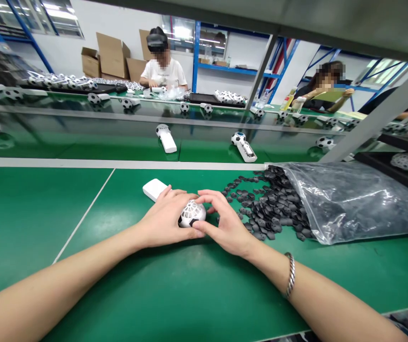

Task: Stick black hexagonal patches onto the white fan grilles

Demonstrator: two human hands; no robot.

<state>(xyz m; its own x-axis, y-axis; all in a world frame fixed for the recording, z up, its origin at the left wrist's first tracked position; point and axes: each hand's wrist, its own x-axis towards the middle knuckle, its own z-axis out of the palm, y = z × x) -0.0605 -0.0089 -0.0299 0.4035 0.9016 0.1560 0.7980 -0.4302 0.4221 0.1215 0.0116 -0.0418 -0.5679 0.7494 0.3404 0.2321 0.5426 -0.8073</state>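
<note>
Between my two hands, low over the green work surface, is a white handheld fan with a soccer-ball head (pixel 192 213), its lattice grille facing up. Its white handle (pixel 154 189) sticks out beyond my left hand toward the far left. My left hand (pixel 166 213) is wrapped over the fan where head and handle meet. From the right, my right hand (pixel 225 223) curves its thumb and fingers round the rim of the ball. A heap of small black plastic pieces (pixel 271 204) lies just right of my right hand, spilling from a clear plastic bag (pixel 364 199).
Past a pale edge strip (pixel 118 163), a green belt carries a white soccer-ball fan (pixel 167 138) and another with its handle opened (pixel 244 148). Black trays (pixel 385 156) stand at right. Across the belt sit a person in white (pixel 164 71) and another person (pixel 327 88). A shelf hangs overhead.
</note>
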